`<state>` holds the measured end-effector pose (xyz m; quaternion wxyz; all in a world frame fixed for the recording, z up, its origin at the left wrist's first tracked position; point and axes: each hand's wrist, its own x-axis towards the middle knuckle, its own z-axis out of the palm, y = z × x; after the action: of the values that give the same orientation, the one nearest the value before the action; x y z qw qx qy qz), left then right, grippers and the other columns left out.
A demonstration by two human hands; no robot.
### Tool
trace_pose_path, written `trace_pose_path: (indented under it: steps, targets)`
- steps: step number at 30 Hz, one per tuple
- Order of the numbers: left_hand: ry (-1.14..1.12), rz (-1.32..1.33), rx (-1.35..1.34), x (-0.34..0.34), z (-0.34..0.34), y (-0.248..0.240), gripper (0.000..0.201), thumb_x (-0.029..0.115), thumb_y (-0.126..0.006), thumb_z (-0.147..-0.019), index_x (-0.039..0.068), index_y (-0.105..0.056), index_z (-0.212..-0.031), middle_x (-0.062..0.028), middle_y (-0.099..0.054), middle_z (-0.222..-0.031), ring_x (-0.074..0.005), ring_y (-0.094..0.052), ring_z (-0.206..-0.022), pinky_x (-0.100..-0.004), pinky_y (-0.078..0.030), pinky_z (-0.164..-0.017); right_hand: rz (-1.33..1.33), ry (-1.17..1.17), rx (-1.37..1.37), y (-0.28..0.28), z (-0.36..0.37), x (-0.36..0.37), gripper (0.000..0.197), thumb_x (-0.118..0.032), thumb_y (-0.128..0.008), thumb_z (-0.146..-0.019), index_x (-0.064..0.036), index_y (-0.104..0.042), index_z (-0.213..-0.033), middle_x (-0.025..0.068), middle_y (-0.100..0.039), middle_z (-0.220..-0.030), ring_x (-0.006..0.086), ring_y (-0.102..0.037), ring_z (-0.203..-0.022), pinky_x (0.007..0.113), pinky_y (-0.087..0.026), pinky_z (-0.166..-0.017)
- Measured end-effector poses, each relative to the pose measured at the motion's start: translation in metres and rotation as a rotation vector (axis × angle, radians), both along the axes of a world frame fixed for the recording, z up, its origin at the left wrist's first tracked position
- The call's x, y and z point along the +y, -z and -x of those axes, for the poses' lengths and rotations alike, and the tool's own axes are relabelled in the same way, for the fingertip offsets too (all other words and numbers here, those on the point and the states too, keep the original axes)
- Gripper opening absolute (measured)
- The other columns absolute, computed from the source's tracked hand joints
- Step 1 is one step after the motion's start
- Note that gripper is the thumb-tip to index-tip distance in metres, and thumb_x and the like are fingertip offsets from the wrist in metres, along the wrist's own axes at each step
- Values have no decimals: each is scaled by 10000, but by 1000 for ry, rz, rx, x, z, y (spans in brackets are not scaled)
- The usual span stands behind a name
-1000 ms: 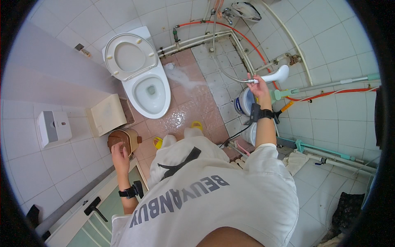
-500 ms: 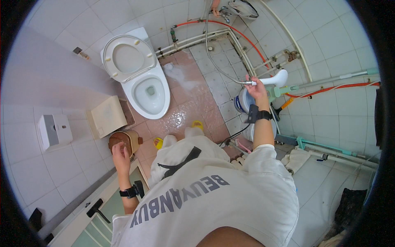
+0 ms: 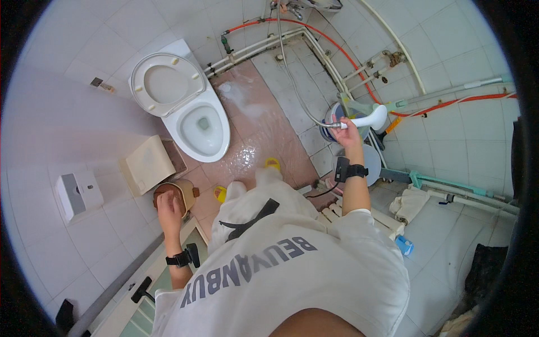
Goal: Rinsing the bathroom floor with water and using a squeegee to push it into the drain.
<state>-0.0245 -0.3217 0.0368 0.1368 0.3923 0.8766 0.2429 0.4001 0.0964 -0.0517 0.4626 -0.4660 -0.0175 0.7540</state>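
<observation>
My right hand (image 3: pixel 347 135) is wrapped round the handle of a white shower head (image 3: pixel 370 118), which points to the right. From the handle a silver hose (image 3: pixel 297 95) runs up toward the far wall. On the left, my left hand (image 3: pixel 168 206) is over a brown bin (image 3: pixel 187 192) and holds nothing I can see; its fingers are loosely bent and apart. Whether it touches the bin, I cannot tell. Ahead stands a white toilet (image 3: pixel 216 143) with lid and seat raised. Wet pink floor tiles (image 3: pixel 247 129) show suds beside it.
Blue-white buckets (image 3: pixel 368 163) stand below the shower head. A red hose (image 3: pixel 337 49) and pipes line the far corner. A green-handled pole (image 3: pixel 443 96) leans along the right wall. At lower left is a door (image 3: pixel 135 320), below a wall dispenser (image 3: pixel 78 194).
My right hand has drawn the shower head slightly nearer to me. The left hand stays over the bin, with its fingers lower. The view has shifted a little, showing a blue packet at my right side.
</observation>
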Motion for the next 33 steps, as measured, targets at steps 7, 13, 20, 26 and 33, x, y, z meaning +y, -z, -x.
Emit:
trace_pose_path:
  steps: [7,13,20,26,33]
  targets:
    - [69,-25,40,20,12,5,201,58,-527,-854,-10,-564,-1039,-163,-545,-1029,-333,-549,-943,-375,-458,-820,40,-20,-10,2,-7,-27,194,76,-548,-764,-79,-462,-843,63,-519,-893,320,-568,-1109,627,-401,-970]
    - [73,-76,-31,19,42,1,204,55,-524,-848,-1,-564,-1041,-167,-543,-1024,-347,-545,-932,-385,-452,-819,-39,62,-34,-2,-9,-47,219,81,-553,-755,-66,-499,-909,61,-566,-960,311,-539,-1161,625,-370,-998]
    - [47,-90,-144,-13,96,4,208,41,-524,-852,5,-556,-1054,-155,-542,-1028,-307,-580,-858,-371,-471,-776,-162,149,-42,-42,-4,-71,222,68,-565,-751,-59,-483,-912,58,-539,-944,320,-526,-1169,635,-378,-991]
    - [80,-115,-123,-35,128,5,201,36,-526,-860,8,-555,-1057,-148,-543,-1026,-295,-594,-795,-365,-482,-741,-226,168,-171,-82,5,-89,349,76,-553,-752,-83,-414,-1030,49,-482,-1059,324,-529,-1164,651,-389,-972]
    - [81,-92,-85,-47,129,13,213,30,-540,-844,0,-555,-1054,-166,-546,-1025,-348,-562,-909,-391,-470,-784,-211,149,-181,-71,-2,-95,359,77,-555,-758,-52,-389,-1049,92,-472,-1087,318,-530,-1157,645,-402,-963]
